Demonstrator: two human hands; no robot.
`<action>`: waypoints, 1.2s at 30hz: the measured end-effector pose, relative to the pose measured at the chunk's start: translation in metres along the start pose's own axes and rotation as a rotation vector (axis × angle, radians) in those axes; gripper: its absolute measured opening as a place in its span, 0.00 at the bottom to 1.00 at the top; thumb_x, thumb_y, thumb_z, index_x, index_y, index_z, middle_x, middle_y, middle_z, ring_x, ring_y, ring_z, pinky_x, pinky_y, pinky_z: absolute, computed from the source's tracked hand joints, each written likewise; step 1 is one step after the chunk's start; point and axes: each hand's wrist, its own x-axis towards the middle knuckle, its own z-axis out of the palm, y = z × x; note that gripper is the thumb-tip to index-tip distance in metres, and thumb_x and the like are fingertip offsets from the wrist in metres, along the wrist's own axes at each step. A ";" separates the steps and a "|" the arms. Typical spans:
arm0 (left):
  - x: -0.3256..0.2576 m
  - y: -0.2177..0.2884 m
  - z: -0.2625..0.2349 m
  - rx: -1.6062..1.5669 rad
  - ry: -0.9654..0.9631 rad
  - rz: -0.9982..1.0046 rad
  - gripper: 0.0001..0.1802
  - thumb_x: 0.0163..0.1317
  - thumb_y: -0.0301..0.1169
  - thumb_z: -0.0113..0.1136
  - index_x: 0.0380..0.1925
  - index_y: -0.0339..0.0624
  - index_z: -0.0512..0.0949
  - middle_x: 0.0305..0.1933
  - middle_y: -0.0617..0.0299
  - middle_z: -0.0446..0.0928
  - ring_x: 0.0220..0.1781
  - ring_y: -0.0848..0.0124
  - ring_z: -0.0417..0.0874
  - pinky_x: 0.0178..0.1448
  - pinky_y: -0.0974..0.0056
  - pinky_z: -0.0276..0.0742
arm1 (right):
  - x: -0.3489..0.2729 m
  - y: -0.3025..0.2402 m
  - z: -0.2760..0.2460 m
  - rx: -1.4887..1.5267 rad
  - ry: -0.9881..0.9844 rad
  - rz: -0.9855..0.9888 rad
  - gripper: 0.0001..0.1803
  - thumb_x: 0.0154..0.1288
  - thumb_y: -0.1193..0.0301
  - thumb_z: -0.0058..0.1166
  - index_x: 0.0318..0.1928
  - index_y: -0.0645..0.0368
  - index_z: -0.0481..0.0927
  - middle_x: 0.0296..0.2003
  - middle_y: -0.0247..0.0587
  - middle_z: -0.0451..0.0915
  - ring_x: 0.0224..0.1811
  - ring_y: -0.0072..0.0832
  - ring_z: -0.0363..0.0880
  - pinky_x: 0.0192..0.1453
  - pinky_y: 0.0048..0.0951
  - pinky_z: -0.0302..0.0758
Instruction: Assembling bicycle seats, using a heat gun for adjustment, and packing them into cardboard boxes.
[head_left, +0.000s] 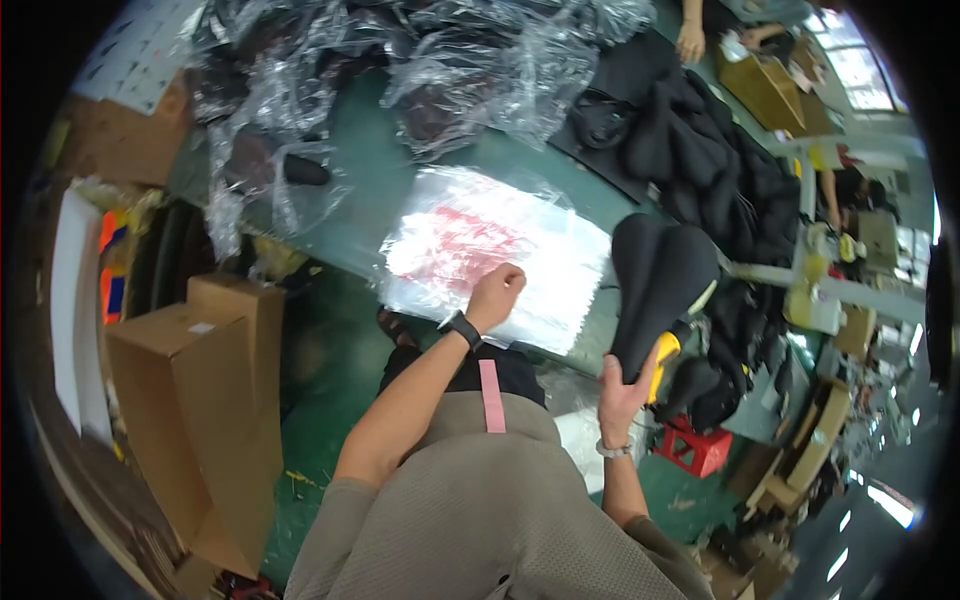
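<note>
Plenty looks bagged already: on our green table (370, 125), clear-wrapped dark saddles (480, 85) heap along the far edge, while bare black saddles (690, 150) remain toward the right edge. Flat clear bags (490, 250) lie at the near edge. Right of them, one unwrapped saddle (655, 265), sleek, black, grooved, sits clasped in our right hand (628, 392); our left hand (497, 297), well apart, curls over the bags, pinch unclear.

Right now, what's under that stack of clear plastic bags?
The green table shows beside the plastic stack; the part directly beneath is covered, so I can't tell whether anything else lies there.
</note>
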 end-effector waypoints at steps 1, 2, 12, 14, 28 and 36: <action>0.007 -0.023 0.006 -0.105 -0.083 -0.154 0.12 0.65 0.34 0.58 0.37 0.35 0.80 0.30 0.57 0.81 0.28 0.67 0.80 0.36 0.63 0.76 | -0.003 0.014 -0.002 -0.243 -0.012 -0.323 0.45 0.60 0.75 0.64 0.75 0.63 0.55 0.36 0.49 0.83 0.29 0.32 0.82 0.33 0.31 0.77; 0.016 -0.044 0.005 -0.202 -0.159 -0.311 0.13 0.64 0.34 0.58 0.37 0.34 0.81 0.28 0.59 0.81 0.27 0.70 0.80 0.34 0.64 0.76 | -0.003 0.027 -0.001 -0.486 -0.039 -0.642 0.45 0.60 0.73 0.66 0.74 0.63 0.56 0.37 0.54 0.84 0.32 0.39 0.85 0.36 0.34 0.79; 0.052 -0.079 0.004 -0.510 0.119 -0.527 0.12 0.71 0.35 0.52 0.37 0.38 0.80 0.27 0.67 0.75 0.27 0.76 0.74 0.31 0.65 0.69 | 0.008 0.124 0.032 -0.796 -0.552 -0.243 0.45 0.60 0.66 0.61 0.75 0.55 0.54 0.33 0.59 0.81 0.33 0.56 0.82 0.37 0.50 0.77; 0.052 -0.013 0.003 -0.457 0.076 -0.272 0.10 0.65 0.33 0.57 0.38 0.38 0.80 0.21 0.60 0.73 0.25 0.67 0.77 0.31 0.60 0.71 | 0.008 0.107 0.032 -0.838 -0.582 -0.209 0.45 0.60 0.67 0.61 0.75 0.55 0.54 0.33 0.58 0.81 0.33 0.55 0.82 0.37 0.49 0.78; -0.164 0.153 -0.112 0.328 -0.293 0.399 0.10 0.65 0.32 0.54 0.42 0.40 0.78 0.37 0.51 0.79 0.42 0.56 0.82 0.47 0.55 0.78 | 0.006 -0.030 0.124 0.415 -0.587 0.368 0.23 0.76 0.51 0.44 0.48 0.59 0.76 0.33 0.39 0.79 0.29 0.24 0.76 0.27 0.24 0.70; -0.203 0.092 -0.314 -0.886 0.792 -0.221 0.19 0.72 0.42 0.56 0.51 0.37 0.76 0.46 0.62 0.80 0.43 0.72 0.82 0.50 0.66 0.78 | -0.173 -0.119 0.294 -0.558 -1.536 -0.898 0.36 0.63 0.59 0.59 0.68 0.64 0.65 0.44 0.63 0.81 0.37 0.57 0.82 0.41 0.49 0.80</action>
